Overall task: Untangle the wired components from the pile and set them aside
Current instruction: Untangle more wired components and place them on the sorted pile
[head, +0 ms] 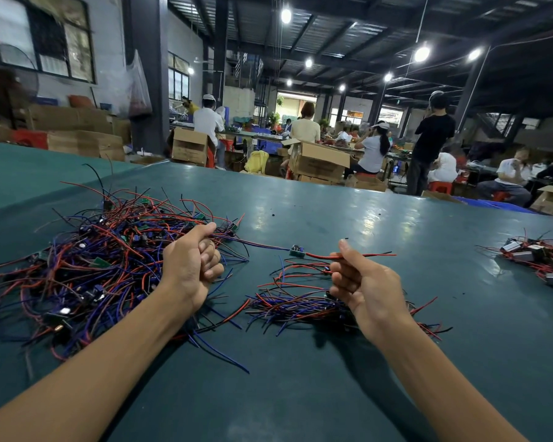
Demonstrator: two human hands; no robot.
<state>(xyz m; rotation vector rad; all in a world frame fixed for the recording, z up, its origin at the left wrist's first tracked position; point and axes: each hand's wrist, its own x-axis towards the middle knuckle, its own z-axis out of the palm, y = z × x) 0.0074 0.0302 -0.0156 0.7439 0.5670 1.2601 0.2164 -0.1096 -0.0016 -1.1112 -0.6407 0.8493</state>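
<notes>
A big tangled pile [87, 266] of red, blue and black wires with small green boards covers the left of the green table. My left hand [190, 266] sits at the pile's right edge, fingers curled round wires there. One wired component [297, 251] is stretched between my hands, its blue and black leads running left to my left hand. My right hand [361, 282] pinches that component's red and black leads. A smaller sorted bundle [297, 304] of wired components lies under and left of my right hand.
The green table [300, 393] stretches ahead to its far edge. Another heap of wired parts with black and white blocks [537, 256] lies at the right edge. Beyond the table, people sit among cardboard boxes [320, 161].
</notes>
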